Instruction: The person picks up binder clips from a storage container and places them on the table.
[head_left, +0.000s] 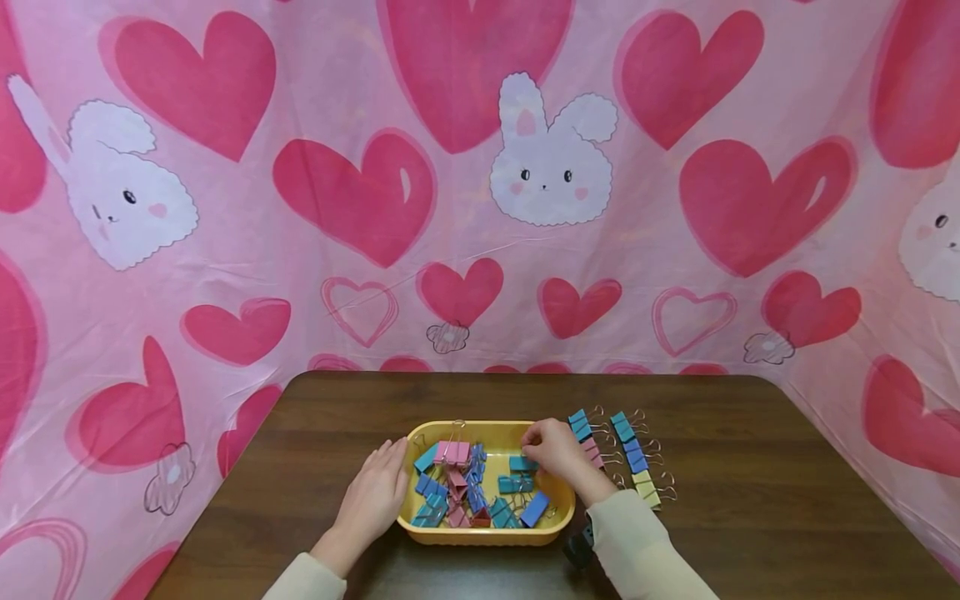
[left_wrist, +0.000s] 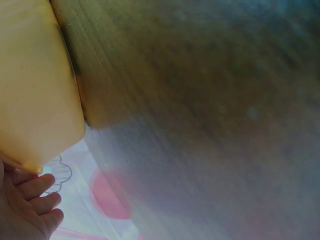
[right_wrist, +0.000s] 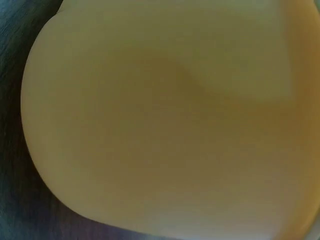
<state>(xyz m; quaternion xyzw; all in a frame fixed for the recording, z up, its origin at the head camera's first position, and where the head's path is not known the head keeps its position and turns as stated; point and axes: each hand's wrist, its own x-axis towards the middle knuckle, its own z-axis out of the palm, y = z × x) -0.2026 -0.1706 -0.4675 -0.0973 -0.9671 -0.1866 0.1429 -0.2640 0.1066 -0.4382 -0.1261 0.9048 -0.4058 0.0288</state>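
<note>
A yellow plastic tray (head_left: 480,537) holds loose binder clips in teal, blue and pink. My left hand (head_left: 375,485) rests against the tray's left side, its fingers fairly straight; in the left wrist view the fingers (left_wrist: 37,192) lie by the tray's corner. My right hand (head_left: 558,450) reaches over the right side into the tray. Its bent fingertips are at a teal binder clip (head_left: 522,463); the hand partly hides that clip, so a pinch cannot be made out. Another teal binder clip (head_left: 516,483) lies just nearer. The tray's outer wall (right_wrist: 160,125) fills the right wrist view.
Right of the tray, binder clips stand in two rows on the brown table (head_left: 750,467). One row has a teal clip (head_left: 580,425) and a pink clip (head_left: 592,452); the other has teal, blue and yellow (head_left: 645,489) clips. A heart-patterned cloth (head_left: 465,208) hangs behind.
</note>
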